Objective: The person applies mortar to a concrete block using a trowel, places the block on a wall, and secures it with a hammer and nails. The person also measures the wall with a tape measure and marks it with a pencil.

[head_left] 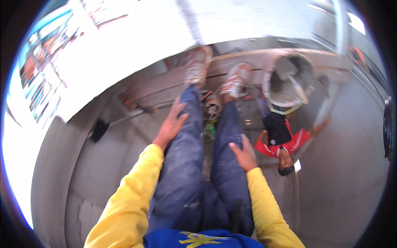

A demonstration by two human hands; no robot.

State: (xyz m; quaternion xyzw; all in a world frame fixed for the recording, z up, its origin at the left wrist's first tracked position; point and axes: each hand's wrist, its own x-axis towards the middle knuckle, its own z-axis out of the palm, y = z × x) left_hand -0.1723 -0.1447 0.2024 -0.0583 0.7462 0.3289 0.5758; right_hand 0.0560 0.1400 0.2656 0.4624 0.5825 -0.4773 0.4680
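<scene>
My left hand [170,127] lies on the thigh of my dusty blue jeans [182,165], near the knee, with its fingers apart. On the other leg, my right hand [245,154] rests with thumb and fingers spread. Neither hand holds anything. Beyond them, my white and orange shoes [235,82] stand on a wooden plank [254,60]. To the right of the shoes sits a bucket [268,80] with grey mortar [285,68] inside. A tool with a pale handle [301,91], perhaps a trowel, leans in it.
A person in a red and black shirt [278,131] is below at the right, one arm stretched out. A long-handled tool with a dark head [99,130] is at the left. Between my legs shows a round can-like object [212,106]. Grey walls [343,144] surround the drop.
</scene>
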